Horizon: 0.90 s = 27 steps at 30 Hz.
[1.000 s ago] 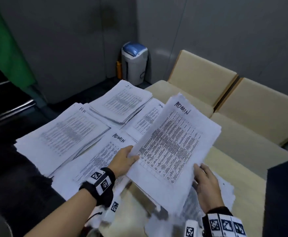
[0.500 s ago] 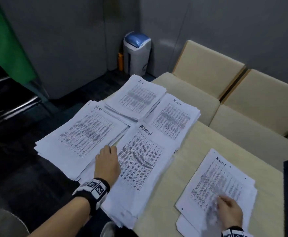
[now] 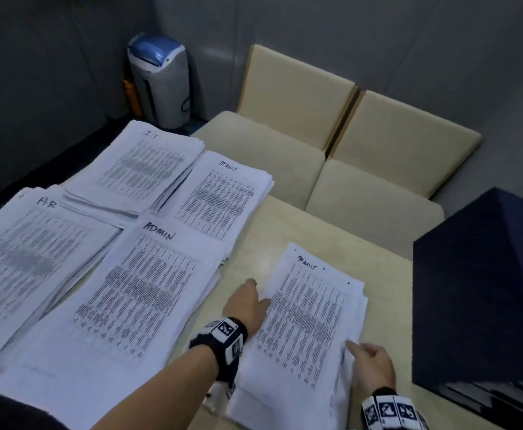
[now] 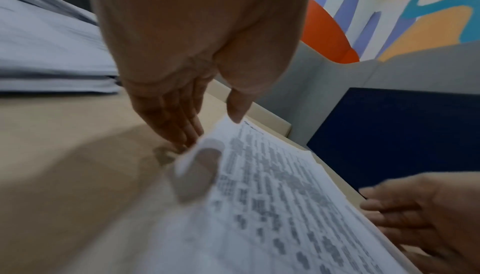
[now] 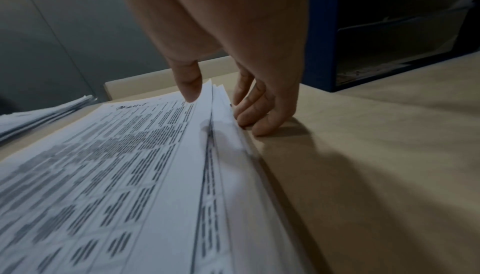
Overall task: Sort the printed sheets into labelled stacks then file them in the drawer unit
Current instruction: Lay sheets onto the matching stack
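Observation:
Four labelled stacks lie on the table's left half: IT [image 3: 142, 162], a tasklist stack [image 3: 219, 197], HR [image 3: 27, 252] and ADMIN [image 3: 136, 293]. A loose pile of printed sheets [image 3: 309, 321] lies in front of me, its top sheet marked like the tasklist stack. My left hand [image 3: 249, 301] is at the pile's left edge, fingers straight against the table and thumb on the top sheet [image 4: 259, 186]. My right hand [image 3: 367, 356] is at the pile's right edge, thumb on top, fingertips [image 5: 255, 128] on the table beside the pile. The dark blue drawer unit [image 3: 486, 290] stands to the right.
Bare beige table [image 3: 387, 265] shows between the loose pile and the drawer unit. Two cream seats [image 3: 362, 187] stand behind the table. A grey bin with a blue lid [image 3: 160, 82] sits in the far corner. The stacks overhang the table's left edge.
The ADMIN sheet that both hands held now lies on the ADMIN stack. My left hand has moved right from that stack to the loose pile's left edge. My right hand has shifted to the pile's right edge.

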### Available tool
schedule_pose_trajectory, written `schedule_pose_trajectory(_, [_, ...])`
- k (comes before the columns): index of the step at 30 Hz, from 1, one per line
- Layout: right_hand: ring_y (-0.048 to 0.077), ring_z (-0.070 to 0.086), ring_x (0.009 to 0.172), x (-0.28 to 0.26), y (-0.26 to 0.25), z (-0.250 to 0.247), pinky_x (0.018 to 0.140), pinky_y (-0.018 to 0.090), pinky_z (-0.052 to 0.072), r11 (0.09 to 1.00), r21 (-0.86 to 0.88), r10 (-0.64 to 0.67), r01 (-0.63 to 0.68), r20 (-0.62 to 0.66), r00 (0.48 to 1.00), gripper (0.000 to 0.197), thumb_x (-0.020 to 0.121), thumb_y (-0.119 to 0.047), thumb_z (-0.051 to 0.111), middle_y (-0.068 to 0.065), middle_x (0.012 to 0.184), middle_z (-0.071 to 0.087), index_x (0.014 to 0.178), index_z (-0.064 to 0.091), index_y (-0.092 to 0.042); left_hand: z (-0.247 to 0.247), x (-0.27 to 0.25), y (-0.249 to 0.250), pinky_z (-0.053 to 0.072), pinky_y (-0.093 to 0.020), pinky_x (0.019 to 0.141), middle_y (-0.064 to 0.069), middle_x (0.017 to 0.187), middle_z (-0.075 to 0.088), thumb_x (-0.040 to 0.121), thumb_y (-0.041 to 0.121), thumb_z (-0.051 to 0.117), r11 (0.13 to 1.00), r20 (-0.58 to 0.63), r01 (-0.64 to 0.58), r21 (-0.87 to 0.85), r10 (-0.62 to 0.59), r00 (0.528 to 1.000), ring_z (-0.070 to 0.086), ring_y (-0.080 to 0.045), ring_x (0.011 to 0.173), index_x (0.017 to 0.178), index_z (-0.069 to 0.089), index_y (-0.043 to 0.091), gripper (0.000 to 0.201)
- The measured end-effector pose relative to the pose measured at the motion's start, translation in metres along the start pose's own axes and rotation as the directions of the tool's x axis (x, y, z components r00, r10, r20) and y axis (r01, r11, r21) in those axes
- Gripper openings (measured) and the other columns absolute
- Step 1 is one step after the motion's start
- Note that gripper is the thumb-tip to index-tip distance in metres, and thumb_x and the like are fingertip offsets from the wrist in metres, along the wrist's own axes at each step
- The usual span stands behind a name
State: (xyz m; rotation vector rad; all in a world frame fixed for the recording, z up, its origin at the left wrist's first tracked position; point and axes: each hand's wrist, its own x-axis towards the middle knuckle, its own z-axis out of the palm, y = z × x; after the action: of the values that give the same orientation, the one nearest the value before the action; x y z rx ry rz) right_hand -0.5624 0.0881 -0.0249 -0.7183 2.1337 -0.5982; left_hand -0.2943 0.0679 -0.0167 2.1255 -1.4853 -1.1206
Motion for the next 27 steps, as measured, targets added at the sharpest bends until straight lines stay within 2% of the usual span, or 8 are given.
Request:
schedule_pose_trajectory(5, [0.032, 0.062, 0.111, 0.031, -0.006, -0.005, 0.102, 0.044, 0.049, 0.997, 0.071, -0.017, 0.004, 0.174, 0.985, 0.06, 0.072, -0.022, 0.092, 0.01, 0.116, 0.063, 0.119, 0.057, -0.008, 0.026, 0.006, 0.029, 0.052, -0.035, 0.07, -0.001, 0.083, 0.065, 0.097, 0.036, 0.053, 0.993, 0.016, -0.078, 0.089, 0.077, 0.997, 0.063, -0.026, 0.079, 0.092, 0.058, 0.017, 0.02])
schedule_pose_trajectory(9, [0.025, 0.064, 0.102, 0.035, -0.007, -0.016, 0.1, 0.038, 0.048, 0.99, 0.088, -0.129, 0.112, 0.221, 0.967, 0.031, 0.081, -0.011, 0.084, 0.004, 0.11, 0.071, 0.103, 0.063, -0.018, 0.029, 0.002, 0.032, 0.053, -0.032, 0.071, 0.002, 0.096, 0.066, 0.093, 0.012, 0.057, 0.986, 0.113, -0.155, -0.062, 0.161, 0.98, 0.061, -0.017, 0.08, 0.099, 0.068, 0.021, 0.015])
schedule_pose_trajectory(11, [0.023, 0.064, 0.101, 0.035, -0.006, -0.021, 0.1, 0.037, 0.047, 0.981, 0.139, -0.168, 0.138, 0.231, 0.958, 0.022, 0.087, -0.004, 0.076, 0.0, 0.107, 0.071, 0.101, 0.066, -0.018, 0.028, 0.002, 0.025, 0.052, -0.037, 0.085, -0.001, 0.106, 0.06, 0.086, 0.002, 0.053, 0.993, -0.018, -0.099, 0.063, 0.101, 0.995, 0.06, -0.021, 0.095, 0.107, 0.064, 0.019, 0.03])
schedule_pose_trajectory(14, [0.031, 0.068, 0.1, 0.03, 0.002, -0.027, 0.094, 0.04, 0.051, 0.975, 0.217, -0.097, 0.048, 0.224, 0.97, 0.016, 0.083, 0.002, 0.071, 0.01, 0.102, 0.076, 0.092, 0.072, -0.012, 0.023, 0.003, 0.008, 0.049, -0.04, 0.091, -0.005, 0.113, 0.053, 0.087, 0.019, 0.059, 0.98, -0.202, 0.123, 0.157, -0.09, 0.975, 0.056, -0.026, 0.104, 0.113, 0.053, 0.014, 0.027])
schedule_pose_trajectory(17, [0.043, 0.069, 0.101, 0.031, 0.022, -0.029, 0.098, 0.059, 0.051, 0.945, 0.313, 0.038, -0.095, 0.185, 0.982, 0.024, 0.065, -0.002, 0.073, 0.021, 0.101, 0.076, 0.088, 0.075, -0.007, 0.023, -0.002, 0.003, 0.047, -0.034, 0.081, -0.003, 0.107, 0.055, 0.09, 0.042, 0.065, 0.954, -0.086, 0.2, 0.224, -0.185, 0.979, 0.058, -0.024, 0.1, 0.108, 0.051, 0.014, 0.036])
schedule_pose_trajectory(22, [0.048, 0.069, 0.089, 0.017, 0.032, -0.032, 0.079, 0.049, 0.054, 0.869, 0.454, 0.13, -0.194, 0.168, 0.977, 0.032, 0.07, 0.007, 0.064, 0.032, 0.098, 0.071, 0.1, 0.066, 0.016, 0.02, -0.003, 0.005, 0.047, -0.03, 0.066, 0.0, 0.076, 0.055, 0.097, 0.031, 0.056, 0.943, -0.047, 0.035, 0.33, -0.021, 0.999, 0.063, -0.025, 0.08, 0.08, 0.051, 0.016, 0.024])
schedule_pose_trajectory(25, [0.055, 0.068, 0.092, 0.012, 0.038, -0.028, 0.086, 0.064, 0.052, 0.821, 0.489, 0.222, -0.295, 0.202, 0.954, 0.04, 0.062, -0.001, 0.07, 0.037, 0.104, 0.069, 0.1, 0.067, 0.011, 0.005, -0.007, 0.014, 0.054, -0.028, 0.064, 0.003, 0.065, 0.053, 0.103, 0.033, 0.048, 0.816, -0.018, -0.087, 0.572, 0.119, 0.993, 0.063, -0.019, 0.065, 0.071, 0.052, 0.018, 0.036])
schedule_pose_trajectory(27, [0.044, 0.068, 0.082, 0.001, 0.034, -0.026, 0.079, 0.054, 0.053, 0.806, 0.519, 0.201, -0.284, 0.211, 0.956, 0.023, 0.071, 0.003, 0.063, 0.03, 0.092, 0.068, 0.093, 0.065, 0.007, -0.006, -0.009, 0.019, 0.054, -0.026, 0.061, 0.004, 0.059, 0.048, 0.104, 0.045, 0.038, 0.743, 0.035, -0.19, 0.642, 0.219, 0.975, 0.056, -0.016, 0.056, 0.066, 0.051, 0.017, 0.049])
